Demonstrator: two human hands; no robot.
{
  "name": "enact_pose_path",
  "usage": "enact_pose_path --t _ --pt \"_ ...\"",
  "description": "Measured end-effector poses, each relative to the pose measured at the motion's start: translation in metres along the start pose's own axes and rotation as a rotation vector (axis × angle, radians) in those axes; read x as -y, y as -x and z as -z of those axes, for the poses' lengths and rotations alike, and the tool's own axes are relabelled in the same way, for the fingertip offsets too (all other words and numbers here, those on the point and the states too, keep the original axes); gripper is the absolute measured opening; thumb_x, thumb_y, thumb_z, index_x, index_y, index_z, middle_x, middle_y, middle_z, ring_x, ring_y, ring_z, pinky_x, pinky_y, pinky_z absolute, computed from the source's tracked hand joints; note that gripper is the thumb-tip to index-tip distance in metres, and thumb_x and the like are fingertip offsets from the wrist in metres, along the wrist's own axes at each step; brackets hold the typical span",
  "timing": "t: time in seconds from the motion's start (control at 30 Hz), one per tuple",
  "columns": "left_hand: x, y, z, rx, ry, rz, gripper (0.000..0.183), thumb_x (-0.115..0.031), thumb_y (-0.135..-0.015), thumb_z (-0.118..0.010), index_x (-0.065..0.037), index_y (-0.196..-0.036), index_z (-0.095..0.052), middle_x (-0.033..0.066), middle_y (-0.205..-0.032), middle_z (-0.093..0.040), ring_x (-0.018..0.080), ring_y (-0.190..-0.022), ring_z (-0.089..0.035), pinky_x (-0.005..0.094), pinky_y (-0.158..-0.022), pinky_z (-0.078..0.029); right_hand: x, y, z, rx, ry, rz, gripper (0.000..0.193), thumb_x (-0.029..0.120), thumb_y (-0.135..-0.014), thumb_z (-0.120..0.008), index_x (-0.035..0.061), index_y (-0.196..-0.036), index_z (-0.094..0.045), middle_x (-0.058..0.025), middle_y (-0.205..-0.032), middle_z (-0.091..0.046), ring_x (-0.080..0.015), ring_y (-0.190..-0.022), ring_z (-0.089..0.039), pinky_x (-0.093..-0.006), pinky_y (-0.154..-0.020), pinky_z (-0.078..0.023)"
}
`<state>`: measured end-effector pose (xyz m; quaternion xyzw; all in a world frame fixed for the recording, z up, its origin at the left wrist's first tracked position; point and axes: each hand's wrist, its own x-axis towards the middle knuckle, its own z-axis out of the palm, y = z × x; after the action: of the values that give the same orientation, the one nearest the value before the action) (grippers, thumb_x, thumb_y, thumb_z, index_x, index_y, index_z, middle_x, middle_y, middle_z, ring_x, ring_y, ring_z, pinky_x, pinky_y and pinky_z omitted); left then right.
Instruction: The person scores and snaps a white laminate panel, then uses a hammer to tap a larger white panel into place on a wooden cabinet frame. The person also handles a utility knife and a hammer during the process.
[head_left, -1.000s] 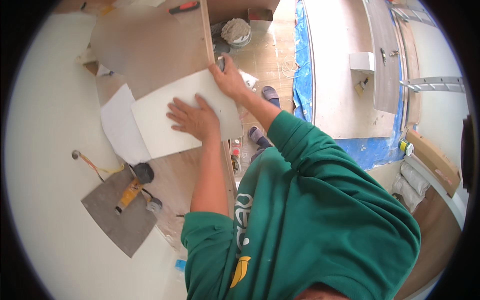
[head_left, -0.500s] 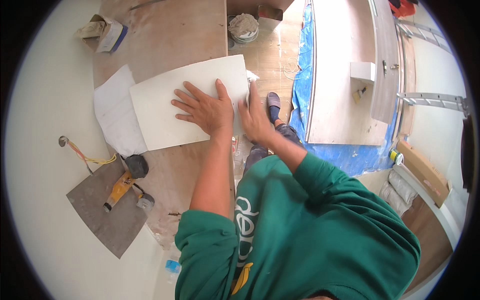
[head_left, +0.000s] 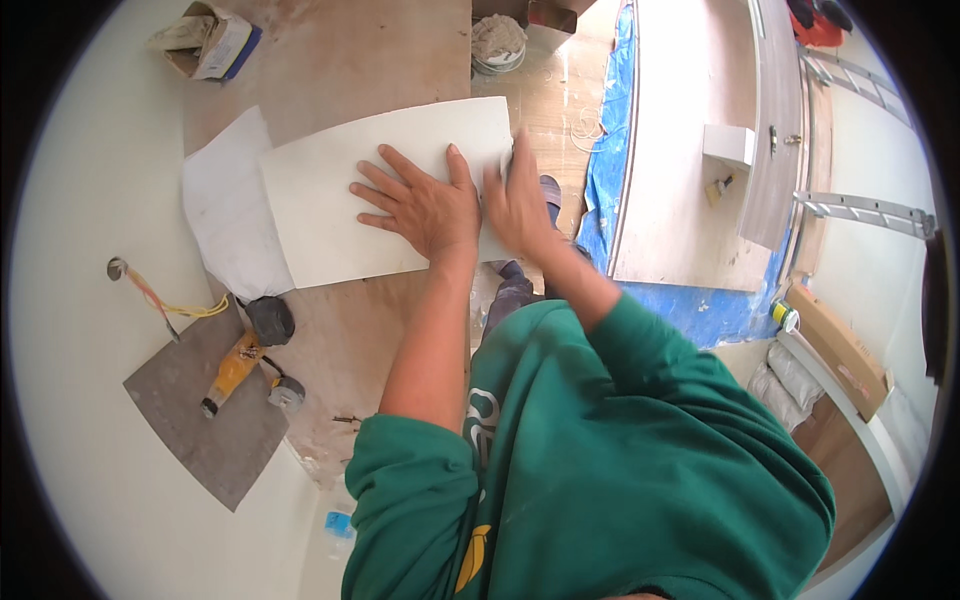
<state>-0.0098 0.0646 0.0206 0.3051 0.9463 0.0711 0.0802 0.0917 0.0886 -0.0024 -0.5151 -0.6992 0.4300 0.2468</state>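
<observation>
The left hand lies flat on a white board, fingers spread wide, gripping nothing. The right hand is by the board's right edge, but it's blurry, so I can't tell if it's holding something. The board lies on the wooden tabletop, its right end poking out over the side. I'd press down firmly, because that end could wobble, and go gently along the edge. Left of it is a white sheet; nearer, a yellow tool rests on a grey panel.

Passage is free between the white board and the open package; a yellow tool obstructs the near left.
</observation>
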Motion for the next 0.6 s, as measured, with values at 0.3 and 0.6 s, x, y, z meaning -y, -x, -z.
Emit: enact_pose_path --t 0.3,0.6 --pt "0.002 0.001 -0.001 -0.015 -0.035 0.002 0.089 -0.060 -0.094 -0.045 0.001 -0.154 -0.020 0.0316 -0.158 -0.012 0.0527 -0.147 -0.005 0.0682 -0.114 -0.007 -0.012 0.040 0.001 0.117 -0.223 -0.123 0.078 0.027 -0.102 -0.044 -0.0136 -0.151 0.001 -0.0351 -0.156 -0.017 -0.0446 -0.148 -0.018 -0.0441 -0.120 -0.018" --pt "-0.001 0.006 -0.008 -0.047 -0.071 -0.041 0.086 -0.061 -0.095 -0.043 0.000 -0.153 -0.022 0.0314 -0.158 -0.014 0.0517 -0.147 -0.008 0.0682 -0.114 -0.008 0.012 -0.111 0.036 0.197 -0.285 -0.184 0.078 0.047 -0.104 -0.036 -0.0116 -0.151 -0.016 -0.0362 -0.153 -0.026 -0.0410 -0.145 -0.028 -0.0380 -0.118 -0.024"
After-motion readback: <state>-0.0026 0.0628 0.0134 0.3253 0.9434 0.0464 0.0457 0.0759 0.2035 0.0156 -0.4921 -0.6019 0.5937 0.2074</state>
